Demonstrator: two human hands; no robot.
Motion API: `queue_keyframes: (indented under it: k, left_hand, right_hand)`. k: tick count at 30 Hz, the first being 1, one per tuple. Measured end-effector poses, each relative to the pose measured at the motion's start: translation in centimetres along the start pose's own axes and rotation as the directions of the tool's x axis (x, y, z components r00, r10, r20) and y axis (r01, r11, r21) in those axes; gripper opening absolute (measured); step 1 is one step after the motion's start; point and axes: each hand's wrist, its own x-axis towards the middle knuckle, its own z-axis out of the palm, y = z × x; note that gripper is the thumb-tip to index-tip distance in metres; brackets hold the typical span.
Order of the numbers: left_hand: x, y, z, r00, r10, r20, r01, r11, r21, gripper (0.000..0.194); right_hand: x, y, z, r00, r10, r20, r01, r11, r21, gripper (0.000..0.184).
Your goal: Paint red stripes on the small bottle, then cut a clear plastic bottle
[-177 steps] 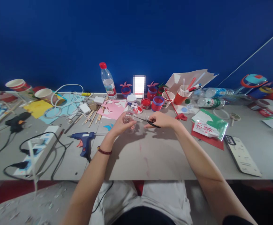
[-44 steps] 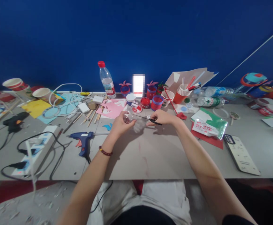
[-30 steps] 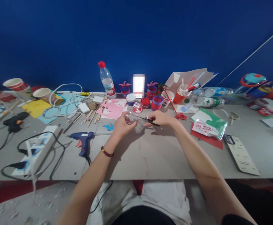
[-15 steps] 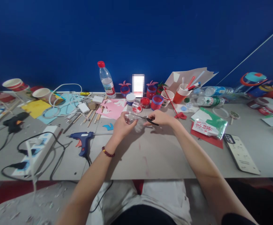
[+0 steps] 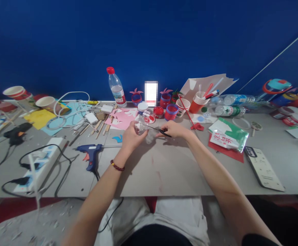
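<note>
My left hand (image 5: 132, 138) is closed around a clear plastic piece (image 5: 140, 127) that looks like part of a cut bottle, held above the table. My right hand (image 5: 173, 130) grips black-handled scissors (image 5: 165, 133), whose blades point left and lie against the plastic. Some thin clear plastic hangs between the two hands, its edges hard to make out. Just behind them are an open red paint jar (image 5: 158, 112), its lid (image 5: 150, 119) and a white-capped jar (image 5: 142, 108). A small blue paper cutout (image 5: 117, 138) lies left of my left hand.
On the left are a blue glue gun (image 5: 90, 152), a white power strip (image 5: 41, 164) with cords, and wooden sticks. A red-capped bottle (image 5: 117, 89) stands at the back. To the right lie a phone (image 5: 264, 169), a green packet (image 5: 230, 135) and several bottles; paper cups (image 5: 198, 102) stand behind.
Over the last seconds the scissors have stayed at the plastic, shifting slightly left with my right hand. The plastic has turned a little in my left hand. The things on the table stay put.
</note>
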Motion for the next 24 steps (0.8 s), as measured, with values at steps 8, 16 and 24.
queue_keyframes:
  k: [8, 16, 24]
  left_hand:
    - [0.1, -0.3, 0.2, 0.996, 0.003, -0.091, 0.008, 0.993, 0.115, 0.061]
    - [0.5, -1.1, 0.3, 0.986, 0.131, -0.104, -0.131, 0.991, 0.007, 0.063]
    - [1.6, -2.2, -0.3, 0.991, 0.136, -0.008, -0.136, 0.984, -0.114, 0.051]
  right_hand:
    - [-0.1, -0.6, 0.0, 1.0, -0.001, -0.004, 0.0, 0.997, -0.083, 0.056]
    - [0.0, 0.0, -0.1, 0.999, -0.034, -0.033, 0.032, 0.998, -0.05, 0.055]
    - [-0.2, 0.5, -0.8, 0.998, -0.052, -0.043, 0.05, 0.998, -0.047, 0.051]
